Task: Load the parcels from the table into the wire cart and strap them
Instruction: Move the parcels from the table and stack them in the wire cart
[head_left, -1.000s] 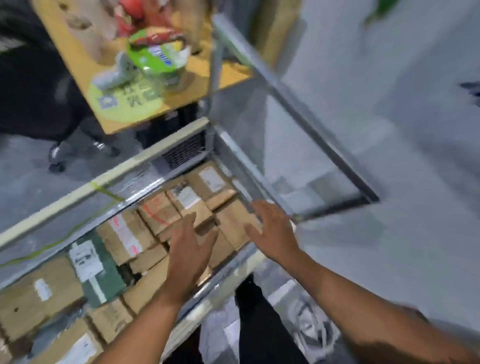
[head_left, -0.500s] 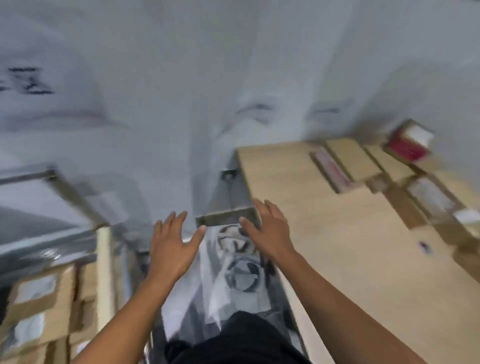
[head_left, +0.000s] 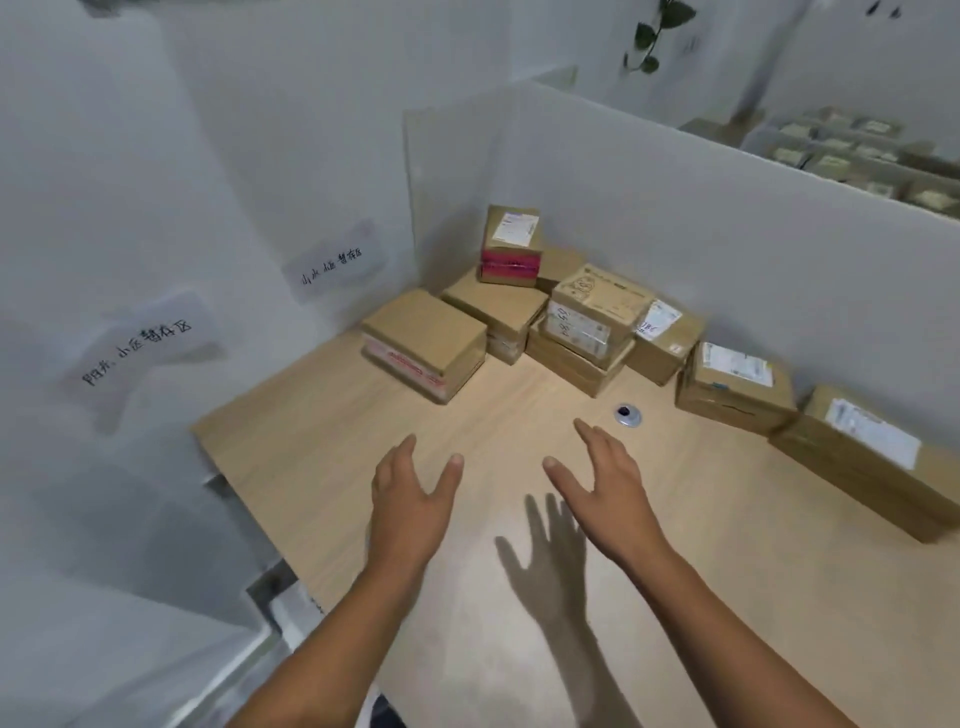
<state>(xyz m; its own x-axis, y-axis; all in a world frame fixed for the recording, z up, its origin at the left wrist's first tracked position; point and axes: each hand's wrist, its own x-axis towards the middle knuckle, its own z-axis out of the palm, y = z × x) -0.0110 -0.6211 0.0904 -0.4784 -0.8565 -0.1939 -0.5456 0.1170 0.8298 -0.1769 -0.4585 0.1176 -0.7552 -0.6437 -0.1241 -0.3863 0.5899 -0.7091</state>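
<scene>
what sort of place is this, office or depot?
Probably a parcel depot or pickup room: labelled cardboard parcels stacked on a wooden table, handwritten paper signs on the wall, more boxes behind the white partition.

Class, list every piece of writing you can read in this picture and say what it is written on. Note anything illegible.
"阳光 小区 暂存区": handwritten on the nearer paper sign on the wall.
"山水 ... 暂存区": handwritten on the farther paper sign; its middle characters are blurred.
Handwritten marks on the side of the stacked box: too blurred to read.
Printed shipping labels: too small to read.
</scene>
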